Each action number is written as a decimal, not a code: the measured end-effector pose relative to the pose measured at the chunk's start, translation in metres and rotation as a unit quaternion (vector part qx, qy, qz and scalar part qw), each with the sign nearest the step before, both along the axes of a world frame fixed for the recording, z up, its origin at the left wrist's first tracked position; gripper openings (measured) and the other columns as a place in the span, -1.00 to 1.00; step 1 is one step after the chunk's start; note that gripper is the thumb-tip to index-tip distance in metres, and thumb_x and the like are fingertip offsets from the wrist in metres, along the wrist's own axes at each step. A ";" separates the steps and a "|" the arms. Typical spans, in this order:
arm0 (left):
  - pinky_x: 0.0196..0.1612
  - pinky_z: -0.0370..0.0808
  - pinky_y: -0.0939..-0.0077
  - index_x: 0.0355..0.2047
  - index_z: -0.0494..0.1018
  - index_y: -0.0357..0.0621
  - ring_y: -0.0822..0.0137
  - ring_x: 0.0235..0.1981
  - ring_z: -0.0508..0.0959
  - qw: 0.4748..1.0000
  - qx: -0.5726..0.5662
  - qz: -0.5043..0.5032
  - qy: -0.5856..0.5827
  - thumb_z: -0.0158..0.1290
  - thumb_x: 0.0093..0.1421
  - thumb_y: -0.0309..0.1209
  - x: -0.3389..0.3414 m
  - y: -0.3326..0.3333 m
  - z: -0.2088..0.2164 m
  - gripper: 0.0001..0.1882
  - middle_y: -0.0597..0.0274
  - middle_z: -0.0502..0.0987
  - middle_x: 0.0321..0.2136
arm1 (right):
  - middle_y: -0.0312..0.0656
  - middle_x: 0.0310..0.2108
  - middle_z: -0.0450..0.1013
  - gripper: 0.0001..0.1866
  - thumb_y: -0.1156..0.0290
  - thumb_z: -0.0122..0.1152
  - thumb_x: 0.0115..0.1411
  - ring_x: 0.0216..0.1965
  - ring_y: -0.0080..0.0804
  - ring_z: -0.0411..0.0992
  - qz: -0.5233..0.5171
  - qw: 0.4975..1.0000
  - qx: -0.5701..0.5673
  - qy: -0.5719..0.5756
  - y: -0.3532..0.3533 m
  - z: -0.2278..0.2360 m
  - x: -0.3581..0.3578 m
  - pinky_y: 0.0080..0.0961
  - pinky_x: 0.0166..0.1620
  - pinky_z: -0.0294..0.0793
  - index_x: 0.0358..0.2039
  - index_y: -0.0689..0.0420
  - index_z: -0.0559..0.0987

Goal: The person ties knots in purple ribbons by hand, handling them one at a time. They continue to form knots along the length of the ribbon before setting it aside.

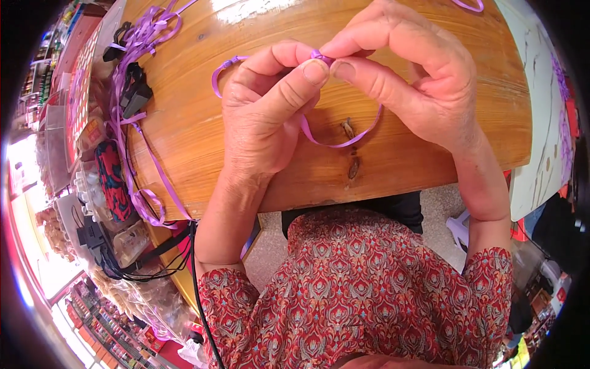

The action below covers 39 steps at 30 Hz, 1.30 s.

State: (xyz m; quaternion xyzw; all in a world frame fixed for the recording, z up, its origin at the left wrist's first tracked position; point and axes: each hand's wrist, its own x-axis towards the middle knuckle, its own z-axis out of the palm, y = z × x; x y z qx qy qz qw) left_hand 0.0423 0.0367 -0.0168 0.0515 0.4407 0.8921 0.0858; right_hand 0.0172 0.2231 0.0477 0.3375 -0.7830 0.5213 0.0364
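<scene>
A narrow purple ribbon (339,146) is pinched between both hands above the wooden table (418,169). My left hand (267,101) grips a small knotted part of it between thumb and forefinger. My right hand (418,74) pinches the same spot from the other side, its thumb and fingertip almost touching the left thumb. Below the hands the ribbon hangs in a loose curve. Another length, with a small knot, comes out beside the left fingers. The fingertips hide part of the knot.
A tangle of purple ribbon (150,34) lies at the table's far left, trailing down the left edge. Black clip-like pieces (135,91) lie beside it. Left of the table are a red-and-black patterned pouch (114,181) and black cables (101,246). A white marbled surface (522,190) adjoins at right.
</scene>
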 end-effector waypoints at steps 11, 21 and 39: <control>-0.43 0.30 0.79 -0.31 0.46 -0.27 0.56 -0.47 0.41 0.998 -0.045 -0.013 -0.042 0.12 0.07 -0.58 0.000 0.004 0.002 -0.85 0.34 0.49 -0.46 | -0.22 -0.49 0.44 -0.91 0.58 0.22 -0.02 -0.44 -0.39 0.42 0.095 0.974 -0.148 0.144 -0.009 -0.048 -0.035 -0.60 -0.39 0.36 -0.44 0.19 0.54; -0.55 0.15 0.74 -0.29 0.46 -0.29 0.62 -0.60 0.25 0.999 -0.007 -0.038 -0.014 0.12 0.08 -0.57 0.000 0.002 0.002 -0.84 0.39 0.44 -0.50 | -0.25 -0.52 0.46 -0.95 0.51 0.20 0.02 -0.46 -0.56 0.42 0.108 0.919 -0.215 0.313 -0.008 -0.061 -0.039 -0.66 -0.36 0.37 -0.47 0.19 0.53; -0.60 0.13 0.83 -0.40 0.55 -0.22 0.70 -0.64 0.29 0.990 -0.114 0.084 -0.011 0.19 0.03 -0.55 0.004 0.004 0.007 -0.91 0.46 0.49 -0.59 | -0.32 -0.50 0.46 -0.93 0.50 0.17 0.05 -0.41 -0.68 0.38 0.176 0.908 -0.288 0.247 -0.020 -0.066 -0.043 -0.74 -0.30 0.35 -0.43 0.21 0.54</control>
